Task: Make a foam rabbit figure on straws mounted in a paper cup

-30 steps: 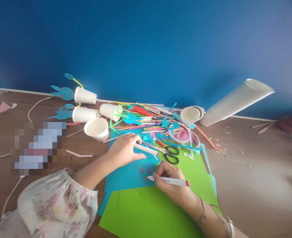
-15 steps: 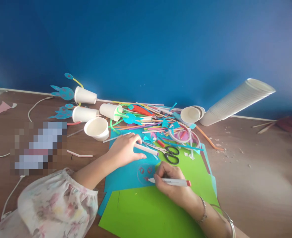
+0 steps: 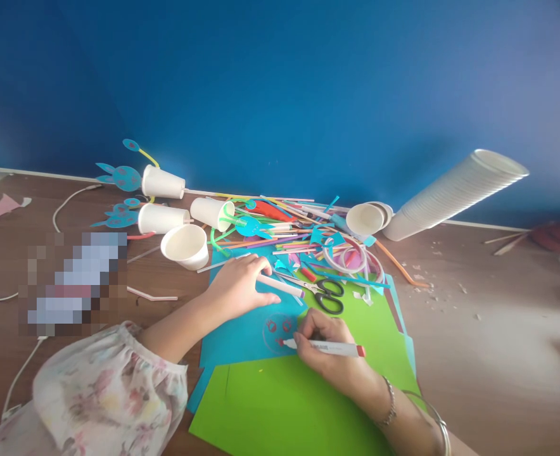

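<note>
My right hand (image 3: 331, 364) grips a white marker with a red end (image 3: 337, 348), its tip touching a blue sheet of paper (image 3: 223, 339). Under that tip is the mouth of a small face drawn in red (image 3: 279, 332), with two eyes inside a faint circle. Resting on the upper part of the blue sheet, my left hand (image 3: 239, 288) holds a second white marker with a purple end (image 3: 287, 288) between thumb and fingers. A green sheet (image 3: 251, 408) overlaps the blue one in front. Scissors with black handles (image 3: 330, 296) lie just beyond my right hand.
Straws, markers and paper scraps (image 3: 280, 240) are heaped behind. Rolls of tape (image 3: 365, 263) lie at the heap's right. A leaning stack of paper cups (image 3: 455, 196) stands right; paper cups with blue cut-outs (image 3: 163, 182) lie left. A blurred patch (image 3: 75, 282) and white cable (image 3: 23, 373) are nearer.
The red marker's tip has shifted very slightly at the drawn mouth, which looks a little more filled in. My left hand stays in place.
</note>
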### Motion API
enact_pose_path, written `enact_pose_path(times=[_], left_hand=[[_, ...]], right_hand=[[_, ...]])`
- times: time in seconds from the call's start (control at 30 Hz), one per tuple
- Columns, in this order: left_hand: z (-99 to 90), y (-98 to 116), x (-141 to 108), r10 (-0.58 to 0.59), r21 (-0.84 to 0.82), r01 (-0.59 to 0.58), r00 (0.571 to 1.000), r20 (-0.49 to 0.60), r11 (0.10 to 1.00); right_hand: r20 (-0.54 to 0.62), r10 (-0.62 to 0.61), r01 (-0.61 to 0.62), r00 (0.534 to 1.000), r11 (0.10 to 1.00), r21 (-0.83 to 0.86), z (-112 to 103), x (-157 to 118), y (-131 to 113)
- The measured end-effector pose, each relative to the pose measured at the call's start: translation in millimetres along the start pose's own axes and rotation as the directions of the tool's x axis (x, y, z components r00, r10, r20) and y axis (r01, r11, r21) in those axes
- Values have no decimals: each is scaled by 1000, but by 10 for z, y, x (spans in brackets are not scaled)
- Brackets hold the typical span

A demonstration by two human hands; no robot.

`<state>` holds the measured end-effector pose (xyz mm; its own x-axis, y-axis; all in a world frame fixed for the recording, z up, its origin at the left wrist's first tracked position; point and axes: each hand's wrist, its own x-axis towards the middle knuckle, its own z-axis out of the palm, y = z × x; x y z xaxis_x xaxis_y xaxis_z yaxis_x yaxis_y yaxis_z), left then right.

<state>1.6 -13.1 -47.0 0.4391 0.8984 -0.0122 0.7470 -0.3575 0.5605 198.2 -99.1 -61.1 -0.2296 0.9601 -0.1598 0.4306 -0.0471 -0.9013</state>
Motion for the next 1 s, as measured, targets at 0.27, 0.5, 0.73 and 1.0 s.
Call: enact_pose_path(times=[0.27, 0.5, 0.73, 1.0], left_hand=[[19, -19, 13, -3, 1, 3, 1000, -2, 1000], [16, -15, 7, -4, -1, 4, 1000, 2, 1000], [13, -9, 9, -5, 4, 5, 1000, 3, 1000], [25, -20, 10, -5, 13, 5, 1000, 4, 1000]], right_hand=[[-15, -5, 4, 1000, 1000, -22, 3, -2, 13], [-17, -9, 9, 1000, 1000, -16, 9, 6, 11], [-13, 0, 0, 1000, 1000, 5, 10, 3, 23], [-30, 14, -11, 999, 996, 86, 9, 5, 70]])
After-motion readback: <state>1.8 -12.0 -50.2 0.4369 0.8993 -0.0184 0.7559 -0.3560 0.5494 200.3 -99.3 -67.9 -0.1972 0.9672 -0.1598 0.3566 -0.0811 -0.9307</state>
